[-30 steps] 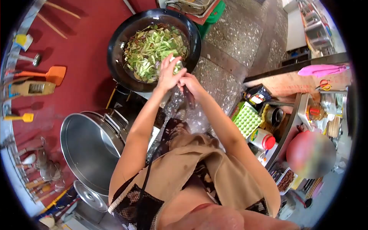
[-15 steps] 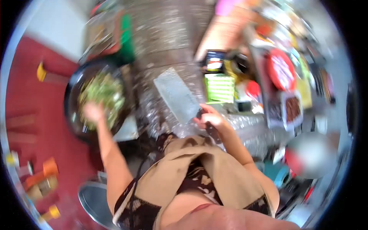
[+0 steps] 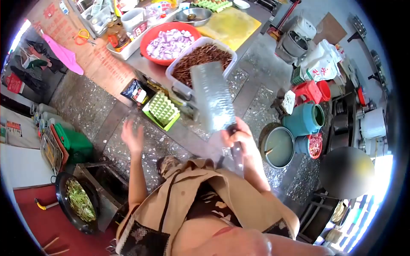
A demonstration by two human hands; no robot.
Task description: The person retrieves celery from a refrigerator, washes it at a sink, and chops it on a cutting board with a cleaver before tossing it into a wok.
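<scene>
In my right hand (image 3: 239,137) is the handle of a wide cleaver (image 3: 212,96), its blade pointing away from me. The blade overlaps the near edge of a clear plastic tub (image 3: 232,59) of dark brown shredded food; whether they touch I cannot tell. My left hand (image 3: 132,135) hangs over the floor, slightly blurred, fingers apart and holding nothing. Closest to it is a green crate with egg trays (image 3: 162,110). Down at the left, a black wok (image 3: 64,194) of chopped greens (image 3: 80,200) sits beside a metal stove (image 3: 109,187).
On the table stand a red basin (image 3: 147,53) of chopped purple onion, a metal bowl (image 3: 200,16) and a yellow cutting board (image 3: 232,27). A bucket of cloudy liquid (image 3: 279,147) and a teal barrel (image 3: 299,119) are at the right. A green bin (image 3: 74,141) stands left.
My left hand has come out of the greens in the wok. My view has turned toward the table, and the cleaver has swung over to the plastic tub.
</scene>
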